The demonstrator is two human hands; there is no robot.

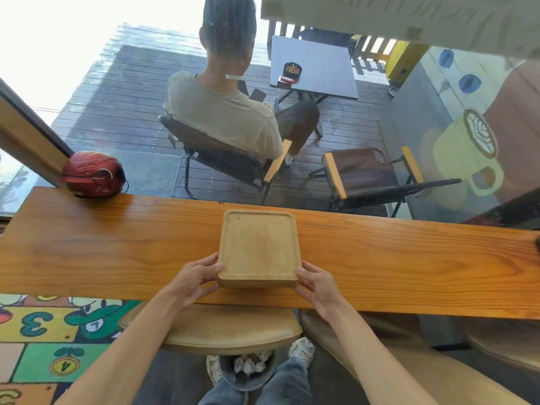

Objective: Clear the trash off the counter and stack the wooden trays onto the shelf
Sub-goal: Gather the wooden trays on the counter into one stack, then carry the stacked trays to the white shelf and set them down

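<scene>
Sunlit window, dark deck boards, folding chairs, cushioned stool

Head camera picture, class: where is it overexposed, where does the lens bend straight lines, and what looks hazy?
Head view: the sky at upper left is blown out white; the wide lens bows the counter edge; the seated person outside looks hazy and streaked behind glass; the wooden trays and both hands, left hand and right hand, are sharp.

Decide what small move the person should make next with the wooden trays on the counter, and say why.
Probably lift the trays straight up off the counter. Both hands already grip the near corners, left hand and right hand, and the top tray looks empty, with no trash visible on the counter. The shelf is not in view, so lifting comes before carrying.
</scene>
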